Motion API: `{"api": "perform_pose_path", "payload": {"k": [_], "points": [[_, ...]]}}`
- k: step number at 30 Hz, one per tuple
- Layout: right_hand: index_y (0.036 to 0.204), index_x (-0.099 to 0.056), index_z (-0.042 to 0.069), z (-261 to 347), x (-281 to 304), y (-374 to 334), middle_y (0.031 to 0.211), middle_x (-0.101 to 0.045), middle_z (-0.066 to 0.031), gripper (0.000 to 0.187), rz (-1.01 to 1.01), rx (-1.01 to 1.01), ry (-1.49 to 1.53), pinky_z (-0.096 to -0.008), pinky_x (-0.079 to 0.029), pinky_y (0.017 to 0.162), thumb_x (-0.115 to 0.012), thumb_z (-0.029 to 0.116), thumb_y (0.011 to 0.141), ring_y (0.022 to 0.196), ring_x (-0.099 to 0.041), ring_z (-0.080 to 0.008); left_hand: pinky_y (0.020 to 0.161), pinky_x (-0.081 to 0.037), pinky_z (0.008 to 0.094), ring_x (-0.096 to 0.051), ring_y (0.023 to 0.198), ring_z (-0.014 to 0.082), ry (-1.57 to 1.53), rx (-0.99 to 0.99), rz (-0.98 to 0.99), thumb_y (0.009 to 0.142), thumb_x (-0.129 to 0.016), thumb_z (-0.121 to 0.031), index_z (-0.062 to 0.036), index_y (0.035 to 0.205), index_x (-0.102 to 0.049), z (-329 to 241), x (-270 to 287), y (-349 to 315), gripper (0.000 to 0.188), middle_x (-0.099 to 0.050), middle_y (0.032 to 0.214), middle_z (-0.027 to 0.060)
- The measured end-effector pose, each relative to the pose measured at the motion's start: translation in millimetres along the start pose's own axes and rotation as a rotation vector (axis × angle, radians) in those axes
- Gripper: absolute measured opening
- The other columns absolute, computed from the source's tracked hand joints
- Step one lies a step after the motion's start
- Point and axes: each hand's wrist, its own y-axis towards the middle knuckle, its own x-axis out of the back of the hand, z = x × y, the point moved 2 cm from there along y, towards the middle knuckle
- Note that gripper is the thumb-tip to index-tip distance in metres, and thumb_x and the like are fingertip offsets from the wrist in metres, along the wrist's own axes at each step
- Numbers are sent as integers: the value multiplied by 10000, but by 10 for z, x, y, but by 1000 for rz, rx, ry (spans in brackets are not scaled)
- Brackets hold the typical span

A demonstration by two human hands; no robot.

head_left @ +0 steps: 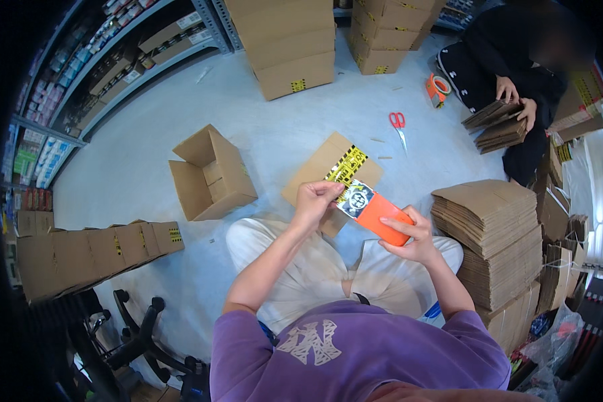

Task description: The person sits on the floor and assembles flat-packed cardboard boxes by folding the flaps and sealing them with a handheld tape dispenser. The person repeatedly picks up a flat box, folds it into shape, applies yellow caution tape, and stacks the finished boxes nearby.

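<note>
My right hand [419, 236] is wrapped round the back of an orange tape dispenser [376, 216], which has a black-and-white printed patch at its front end. Just left of that front end, my left hand [315, 204] pinches at the edge of yellow-and-black packing tape. A strip of the same packing tape [350, 163] lies across a cardboard box [313, 165] in front of my crossed legs. My hands and the dispenser hide part of this box. Exactly where the tape leaves the dispenser is hard to make out.
An open carton [212, 174] stands to the left, near a row of taped cartons [107, 253]. Red-handled scissors [398, 129] lie ahead. Stacked flat cardboard [490, 221] rises at my right. A co-worker [516, 67] holds folded cardboard beside another tape dispenser [438, 90].
</note>
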Motion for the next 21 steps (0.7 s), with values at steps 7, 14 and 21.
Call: {"api": "perform_pose_path", "payload": {"k": [7,14,21], "points": [[1148,-688,182,-41,153,-238,783,-523,-77,552,155,-195,-83,-311,-456,582,-803,135,610,659,-521,-203,561,-505,245,-631,624,108,398,-187,-281,822,-699,-102,12,841,-731,-268,998,905,119,-706,753,87],[1162,-682,173,-330,-104,-373,777,-518,-85,561,129,-265,-2,-334,-483,695,-802,131,615,697,-547,-225,691,-520,283,-647,742,152,587,-1,-211,814,-716,-110,23,994,-694,182,1124,1204,226,-703,841,112],[1186,-667,218,-363,-228,-341,788,-513,-104,557,108,-276,-45,-349,-519,711,-788,171,644,671,-563,-266,1087,-297,457,-389,1307,334,1330,-492,-161,843,-636,-418,-44,1443,-317,-280,378,969,776,-418,1417,181]]}}
